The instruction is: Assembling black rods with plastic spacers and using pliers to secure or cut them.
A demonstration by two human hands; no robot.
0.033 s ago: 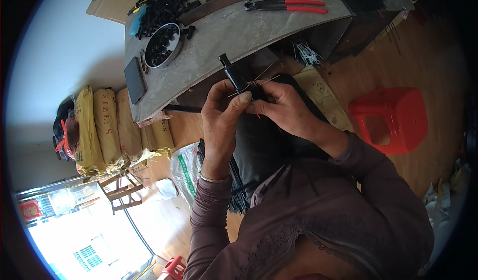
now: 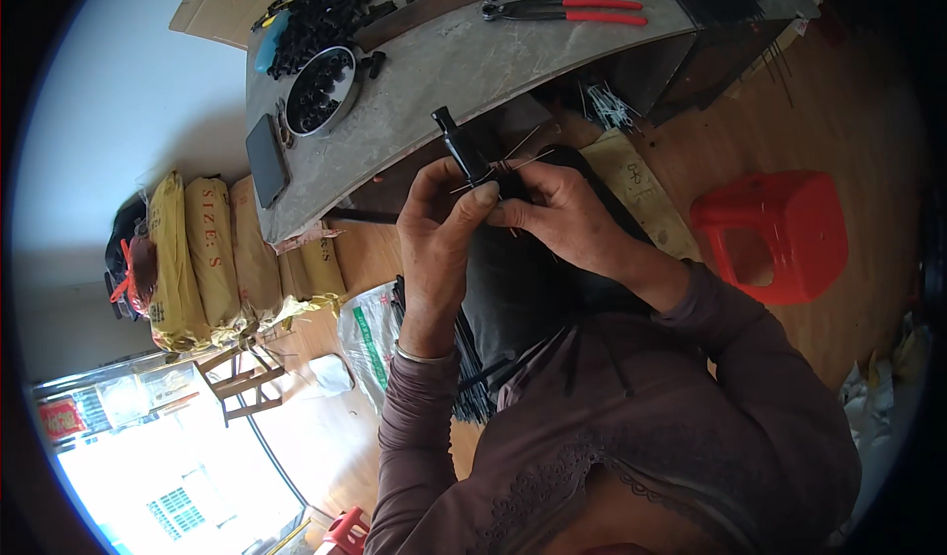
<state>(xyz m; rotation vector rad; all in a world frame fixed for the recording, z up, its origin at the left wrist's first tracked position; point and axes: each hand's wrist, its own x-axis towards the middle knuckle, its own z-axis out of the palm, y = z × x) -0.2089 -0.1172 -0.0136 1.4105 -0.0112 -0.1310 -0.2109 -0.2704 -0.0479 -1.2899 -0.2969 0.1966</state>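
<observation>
Above my lap, just off the table's front edge, my left hand (image 2: 436, 234) grips a black tubular plastic part (image 2: 460, 147), thumb pressed along its lower end. The part tilts up and left, its narrow knobbed tip pointing at the table. Closed around its lower end from the other side is my right hand (image 2: 567, 210), fingers and thumb pinching. Thin metal wires (image 2: 525, 145) stick out near the fingertips, some crossing the part. How the wires join it is hidden by my fingers.
On the grey table (image 2: 424, 86) lie red-handled pincers (image 2: 592, 10), a metal bowl (image 2: 341, 114) of small black pieces, a heap of black parts (image 2: 321, 12) and a flat dark slab (image 2: 267, 160). A red plastic stool (image 2: 809, 229) stands right; wrapped sacks (image 2: 209, 259) lean left.
</observation>
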